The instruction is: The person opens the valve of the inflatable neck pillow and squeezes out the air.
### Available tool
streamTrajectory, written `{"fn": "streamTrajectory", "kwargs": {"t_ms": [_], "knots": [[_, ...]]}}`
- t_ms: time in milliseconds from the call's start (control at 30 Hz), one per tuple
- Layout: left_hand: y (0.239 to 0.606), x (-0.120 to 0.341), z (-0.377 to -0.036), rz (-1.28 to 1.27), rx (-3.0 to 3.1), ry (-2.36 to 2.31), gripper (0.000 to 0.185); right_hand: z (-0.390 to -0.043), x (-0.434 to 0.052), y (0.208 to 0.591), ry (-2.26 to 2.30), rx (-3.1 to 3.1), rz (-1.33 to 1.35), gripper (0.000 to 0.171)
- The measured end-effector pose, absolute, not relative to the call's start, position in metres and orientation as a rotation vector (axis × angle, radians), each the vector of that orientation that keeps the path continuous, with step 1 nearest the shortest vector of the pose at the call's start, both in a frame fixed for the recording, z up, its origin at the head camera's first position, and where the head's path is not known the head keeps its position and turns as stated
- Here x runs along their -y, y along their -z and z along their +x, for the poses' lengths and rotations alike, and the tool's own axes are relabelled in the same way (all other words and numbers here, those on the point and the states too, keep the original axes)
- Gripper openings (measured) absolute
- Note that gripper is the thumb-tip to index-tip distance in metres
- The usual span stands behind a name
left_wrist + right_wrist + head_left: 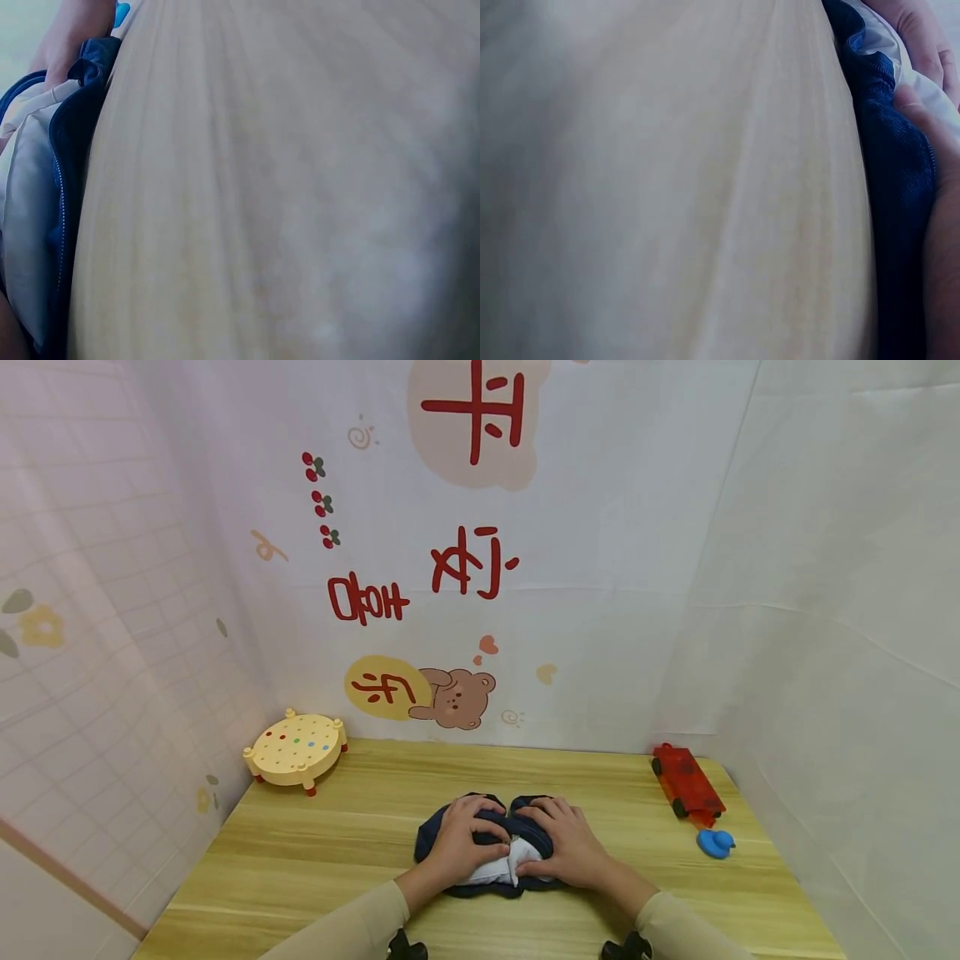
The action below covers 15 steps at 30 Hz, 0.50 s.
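Observation:
A dark blue fabric bag [429, 835] with a zipper and white lining lies on the wooden table, its mouth spread open toward the person. On its left half, my left hand [459, 845] grips it with fingers curled over the top, the thumb against the white lining [491, 872]. My right hand [572, 850] holds the right half the same way, its thumb at the lining's edge. Zipper teeth run along the blue edge of the bag [64, 195] in the left wrist view. The right wrist view shows the right thumb [915, 109] pressing on the white lining.
At the back left stands a round cream pegboard stand [297, 750] with colored dots and short legs. A red toy car [688, 783] sits at the back right, with a blue toy duck [716, 843] just in front of it. White printed cloth [600, 635] hangs around the table [360, 835].

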<state>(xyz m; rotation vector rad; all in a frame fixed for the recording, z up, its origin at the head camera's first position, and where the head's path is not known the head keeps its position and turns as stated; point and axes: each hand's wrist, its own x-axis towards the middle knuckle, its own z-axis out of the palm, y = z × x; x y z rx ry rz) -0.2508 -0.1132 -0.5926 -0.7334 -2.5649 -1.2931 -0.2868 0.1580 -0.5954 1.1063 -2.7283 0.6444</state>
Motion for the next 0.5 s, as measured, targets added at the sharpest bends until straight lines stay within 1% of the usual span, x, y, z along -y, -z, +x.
{"fn": "streamTrajectory", "kwargs": {"t_ms": [233,500], "knots": [[0.5943,0.1135,-0.2517,-0.716,2.576,1.326,0.01,-0.2876,-0.1578,0.5975,-0.668,2.734,1.101,0.093],[0.5943,0.1136,-0.2501,-0.756,2.505,1.328,0.007,-0.2883,-0.1583,0.6001,-0.64,2.727,1.092,0.089]]}}
